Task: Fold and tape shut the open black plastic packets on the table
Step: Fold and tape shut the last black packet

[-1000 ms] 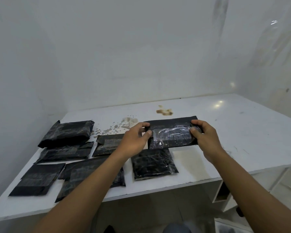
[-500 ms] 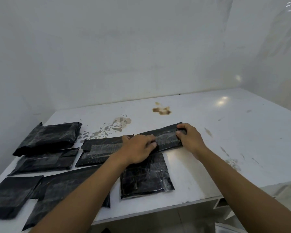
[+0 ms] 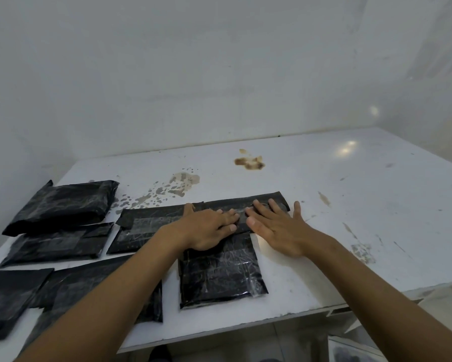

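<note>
On the table (image 3: 350,205), left hand (image 3: 206,228) and right hand (image 3: 279,228) press straightened fingers (image 3: 262,210) flat onto folded black packet (image 3: 232,203).

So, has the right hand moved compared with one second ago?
Yes. Judged against the brown stain, the right hand has shifted left, closer to the left hand, and now presses flat on the folded packet.

- Folded packet (image 3: 269,202): a narrow black strip, lying flat under the fingers of the left hand (image 3: 209,228) and right hand (image 3: 277,231).
- Near packet (image 3: 219,278): glossy, creased and flat, just nearer than both hands, its far edge at the left hand.
- Side packet (image 3: 146,226): flat with a shiny band across it, just left of the left hand.
- Bulky packet (image 3: 60,205): puffed up, well left of the hands.
- Thin packet (image 3: 55,244): flat, just nearer than the bulky one.
- Long packet (image 3: 89,291): flat, partly under the left forearm.
- Corner packet (image 3: 8,299): flat and matt, farthest left.
</note>
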